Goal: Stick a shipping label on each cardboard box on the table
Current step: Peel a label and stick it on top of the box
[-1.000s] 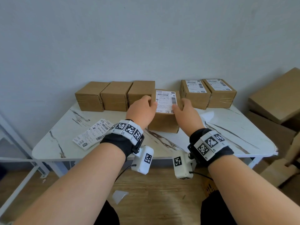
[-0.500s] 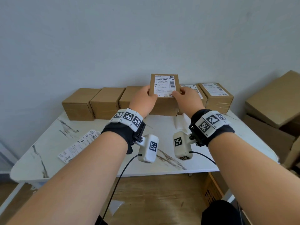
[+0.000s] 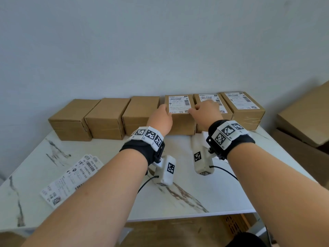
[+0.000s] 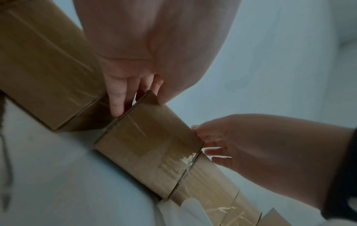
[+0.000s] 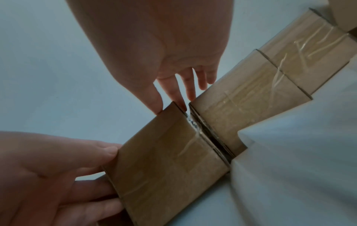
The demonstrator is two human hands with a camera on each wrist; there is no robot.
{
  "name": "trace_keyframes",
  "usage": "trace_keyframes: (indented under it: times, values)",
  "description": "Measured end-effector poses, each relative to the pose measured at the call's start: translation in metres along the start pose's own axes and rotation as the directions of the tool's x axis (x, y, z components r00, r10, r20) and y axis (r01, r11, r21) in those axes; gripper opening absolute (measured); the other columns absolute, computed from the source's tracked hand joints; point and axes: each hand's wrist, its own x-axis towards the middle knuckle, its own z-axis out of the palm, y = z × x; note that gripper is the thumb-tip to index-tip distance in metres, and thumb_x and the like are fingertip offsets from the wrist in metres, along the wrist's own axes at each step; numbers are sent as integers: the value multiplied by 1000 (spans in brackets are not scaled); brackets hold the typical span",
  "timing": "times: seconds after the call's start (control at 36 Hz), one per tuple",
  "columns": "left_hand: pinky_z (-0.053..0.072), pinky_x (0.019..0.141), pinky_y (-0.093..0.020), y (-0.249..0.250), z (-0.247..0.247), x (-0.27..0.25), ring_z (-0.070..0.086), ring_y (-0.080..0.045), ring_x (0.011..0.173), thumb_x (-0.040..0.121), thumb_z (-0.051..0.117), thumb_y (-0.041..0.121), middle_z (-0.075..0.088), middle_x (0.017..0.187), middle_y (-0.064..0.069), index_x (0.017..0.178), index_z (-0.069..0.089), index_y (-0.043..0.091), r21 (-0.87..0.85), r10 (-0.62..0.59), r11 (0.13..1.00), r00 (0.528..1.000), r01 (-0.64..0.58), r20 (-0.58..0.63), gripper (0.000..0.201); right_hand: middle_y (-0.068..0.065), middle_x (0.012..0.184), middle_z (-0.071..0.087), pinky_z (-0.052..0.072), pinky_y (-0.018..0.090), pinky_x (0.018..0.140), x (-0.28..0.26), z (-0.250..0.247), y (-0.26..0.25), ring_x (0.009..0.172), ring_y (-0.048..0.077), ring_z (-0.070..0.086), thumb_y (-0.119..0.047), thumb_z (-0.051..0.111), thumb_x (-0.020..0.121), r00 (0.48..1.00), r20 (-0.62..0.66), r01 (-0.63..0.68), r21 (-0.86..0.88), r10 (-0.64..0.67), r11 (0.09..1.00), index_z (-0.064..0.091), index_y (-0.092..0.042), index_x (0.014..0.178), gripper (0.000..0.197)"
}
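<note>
Three boxes are now wearing labels, and the newest one, the labelled box (image 3: 179,113), is sitting back in the row on the desk (image 3: 204,189) after riding in the air half a second ago. I am keeping both hands on it: my left hand (image 3: 161,120) is clamped on its left side, fingers down the wall and thumb on top, and my right hand (image 3: 204,113) is gripping its right edge, fingers slipped into the narrow gap beside the second labelled box (image 3: 213,111). Just beyond my right grip the third labelled box (image 3: 243,107) is closing the row. To the left of my left grip three bare boxes (image 3: 106,118) are waiting, the nearest almost touching the one I hold. Well back from my left grip, the strip of spare labels (image 3: 71,179) is lying flat on the desk. I am judging this as the halfway mark: releasing comes next, then reaching back for a fresh label.
</note>
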Motion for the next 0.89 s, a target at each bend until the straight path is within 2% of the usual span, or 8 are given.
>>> trace_keyframes:
  times: [0.14, 0.22, 0.28, 0.36, 0.53, 0.61, 0.72, 0.89]
  values:
    - [37, 88, -26, -2, 6, 4, 51, -26, 123, 102, 35, 13, 49, 141, -7, 143, 36, 10, 16, 23, 1000, 1000, -23, 2, 41, 7, 72, 35, 31, 33, 77, 3, 6, 2, 80, 23, 34, -28, 48, 90, 1000, -11, 8, -13, -8, 1000, 29, -18, 55, 41]
    - [36, 89, -24, -3, 9, 5, 50, -25, 123, 100, 36, 11, 49, 142, -6, 139, 40, 12, 37, 66, 997, 997, -67, 36, 39, 10, 80, 45, 33, 31, 75, 3, 9, 4, 82, 25, 41, -24, 51, 86, 999, -47, 11, 65, -8, 998, 37, -21, 59, 30]
    - [36, 97, -26, -2, 9, 5, 48, -24, 127, 98, 39, 10, 43, 146, -5, 140, 38, 14, 27, 91, 995, 994, -92, 65, 42, 14, 99, 58, 46, 38, 84, -1, 6, 1, 97, 30, 53, -22, 54, 86, 999, -42, 2, 137, 4, 991, 60, -19, 80, 9]
    - [35, 95, -21, -1, 2, 3, 47, -23, 129, 97, 39, 5, 45, 143, -5, 139, 39, 16, -22, 140, 990, 988, -139, 57, 44, 13, 130, 54, 46, 45, 100, -5, 0, 0, 117, 30, 53, -18, 57, 89, 998, -56, 2, 192, 9, 981, 59, -14, 128, 39]
    - [40, 83, -25, -3, -27, -3, 56, -18, 105, 97, 35, 5, 51, 137, -2, 137, 45, 20, -59, 140, 987, 984, -147, -113, 44, 11, 133, 56, 49, 38, 96, -16, -12, -14, 113, 27, 58, -11, 51, 90, 991, -123, 79, 301, -44, 950, 55, -12, 133, 43]
    - [39, 97, -28, -12, -45, -2, 51, -22, 122, 94, 38, 3, 49, 140, -5, 135, 48, 15, 52, 149, 989, 970, -141, -191, 44, 11, 133, 55, 45, 35, 98, -22, -15, -24, 118, 25, 54, -11, 51, 92, 987, -142, 121, 309, -80, 943, 56, -13, 131, 40]
    - [35, 110, -39, -36, -64, -4, 40, -27, 134, 96, 38, 8, 38, 149, -8, 141, 40, 9, 225, 49, 974, 990, -17, -136, 45, 7, 125, 61, 43, 27, 89, -37, -11, -41, 113, 21, 57, -9, 48, 93, 987, -104, 148, 354, -119, 924, 59, -15, 128, 37]
    - [1, 118, -55, -61, -73, -13, 0, -24, 149, 103, 28, 31, 8, 161, -2, 151, 21, 14, 685, 2, 726, 996, -61, 87, 52, 2, 118, 61, 39, 22, 73, -58, 4, -64, 88, 12, 53, -15, 45, 96, 991, 5, 123, 383, -135, 916, 58, -18, 128, 35]
